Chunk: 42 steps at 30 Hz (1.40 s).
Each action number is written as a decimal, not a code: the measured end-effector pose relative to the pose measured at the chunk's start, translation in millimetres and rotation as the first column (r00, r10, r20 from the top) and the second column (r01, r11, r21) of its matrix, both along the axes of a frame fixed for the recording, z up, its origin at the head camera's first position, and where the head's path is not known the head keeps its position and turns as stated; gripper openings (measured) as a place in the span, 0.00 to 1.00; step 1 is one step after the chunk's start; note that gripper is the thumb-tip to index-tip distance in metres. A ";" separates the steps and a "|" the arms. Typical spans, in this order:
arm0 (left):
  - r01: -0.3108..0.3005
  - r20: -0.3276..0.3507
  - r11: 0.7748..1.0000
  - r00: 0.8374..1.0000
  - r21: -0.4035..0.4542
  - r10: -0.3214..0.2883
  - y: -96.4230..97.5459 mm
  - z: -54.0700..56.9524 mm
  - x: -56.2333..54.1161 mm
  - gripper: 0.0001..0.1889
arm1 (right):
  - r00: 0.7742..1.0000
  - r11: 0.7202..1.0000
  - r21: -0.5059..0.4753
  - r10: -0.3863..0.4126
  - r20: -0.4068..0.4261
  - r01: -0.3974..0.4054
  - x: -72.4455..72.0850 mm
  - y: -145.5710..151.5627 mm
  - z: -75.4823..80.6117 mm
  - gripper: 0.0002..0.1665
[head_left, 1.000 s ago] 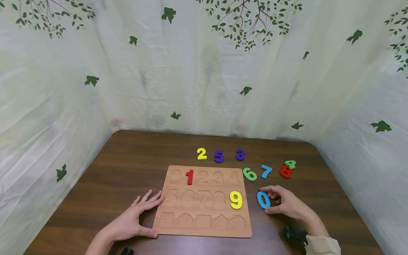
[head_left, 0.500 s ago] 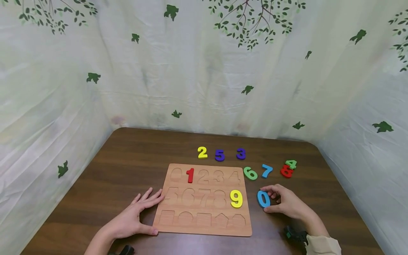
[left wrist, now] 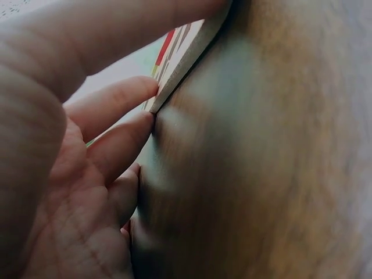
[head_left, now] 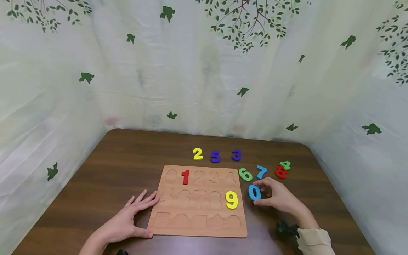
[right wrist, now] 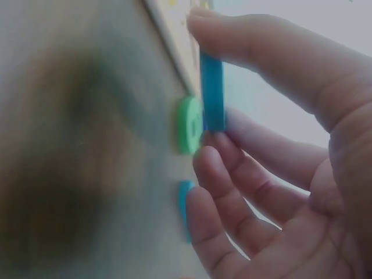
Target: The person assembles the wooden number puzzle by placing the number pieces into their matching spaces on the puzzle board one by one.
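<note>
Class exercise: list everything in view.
Table: 1, brown, under board
Board: 1, tan, on table
One, nine: 2, red, yellow, on board
Two, five, three: 3, yellow, purple, purple, beyond board
Six, seven: 2, green, blue, right of board
Four, eight: 2, green, red, far right
Zero: 1, blue, held
Cloth: count unclear, whitish, beyond table
Gear: 2, black, lower frame
Sleeve: 1, cream, lower right
Left grip: 1, bare, touching board
Right grip: 1, bare, holding zero

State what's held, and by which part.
The right hand pinches the blue oval numeral 0 by its top and bottom; the left hand only touches the wooden board.
</note>
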State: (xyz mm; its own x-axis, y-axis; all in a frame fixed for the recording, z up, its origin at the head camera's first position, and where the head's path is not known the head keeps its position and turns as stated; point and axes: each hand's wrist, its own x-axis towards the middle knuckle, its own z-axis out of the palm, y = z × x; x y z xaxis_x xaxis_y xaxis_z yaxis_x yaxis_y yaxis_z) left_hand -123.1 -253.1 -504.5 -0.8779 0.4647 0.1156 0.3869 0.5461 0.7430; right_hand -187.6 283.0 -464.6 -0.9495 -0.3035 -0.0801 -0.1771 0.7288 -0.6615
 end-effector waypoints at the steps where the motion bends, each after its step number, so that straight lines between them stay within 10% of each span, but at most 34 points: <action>1: -0.006 -0.008 1.000 1.000 -0.006 0.006 -1.5 -0.2 1.1 0.50 | 1.000 1.000 0.003 0.004 -0.012 -0.004 -2.4 -3.4 1.6 0.36; 21: -0.018 0.028 1.000 0.999 -0.016 0.018 0.3 -1.0 1.0 0.49 | 0.989 0.996 0.025 0.091 -0.117 -0.089 -39.4 -80.5 38.7 0.36; 42: -0.042 0.054 0.999 0.998 0.002 0.042 -0.6 2.2 5.0 0.48 | 0.980 0.986 -0.015 0.161 -0.119 -0.164 -72.2 -182.7 43.0 0.37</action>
